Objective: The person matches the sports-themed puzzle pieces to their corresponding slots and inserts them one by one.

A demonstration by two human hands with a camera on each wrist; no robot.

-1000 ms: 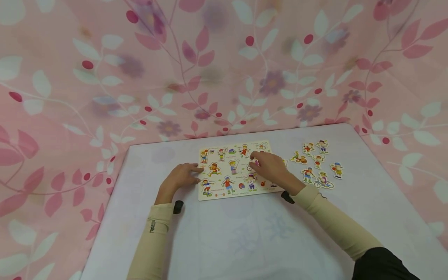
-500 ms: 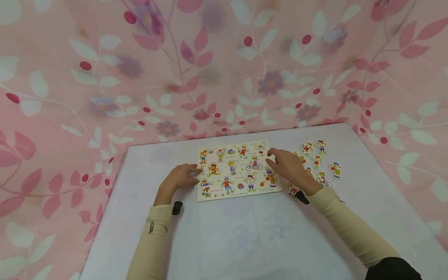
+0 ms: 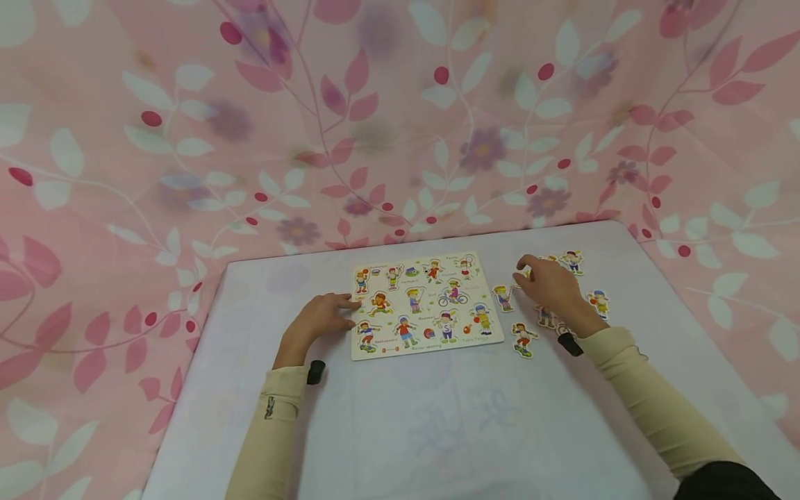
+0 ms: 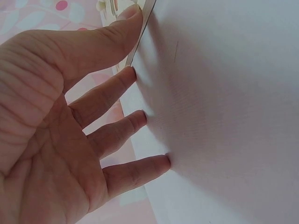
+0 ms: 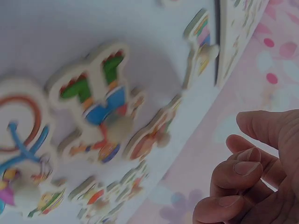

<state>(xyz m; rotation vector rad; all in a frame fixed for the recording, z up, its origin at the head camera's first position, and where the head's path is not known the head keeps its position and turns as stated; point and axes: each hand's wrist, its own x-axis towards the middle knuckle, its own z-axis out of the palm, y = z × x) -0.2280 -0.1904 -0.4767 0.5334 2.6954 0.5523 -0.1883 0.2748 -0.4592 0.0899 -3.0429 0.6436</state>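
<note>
A flat puzzle board (image 3: 387, 347) with printed children at sports lies on the table. My left hand (image 3: 321, 319) rests at its left edge. In the left wrist view the thumb touches the board's edge (image 4: 148, 14), while straight spread fingers touch the cloth. To the right, my right hand (image 3: 553, 286) hovers over loose cut-out pieces, its fingers bent loosely with nothing between them. The right wrist view shows a roller-skater piece (image 5: 105, 100) with a small round knob and a bicycle piece (image 5: 23, 140). Some pieces are hidden under the hand in the head view.
Between board and right hand lies a golfer piece (image 3: 503, 297). A skateboarder piece (image 3: 523, 340) is nearer the front. Other pieces, such as a ball player (image 3: 598, 303), lie farther right. White cloth covers the table (image 3: 425, 430); a pink floral curtain (image 3: 387, 139) hangs behind it.
My right hand has moved right, from over the board to above the loose pieces, uncovering the bicycle picture and the golfer and skateboarder pieces. The left hand has stayed at the board's edge.
</note>
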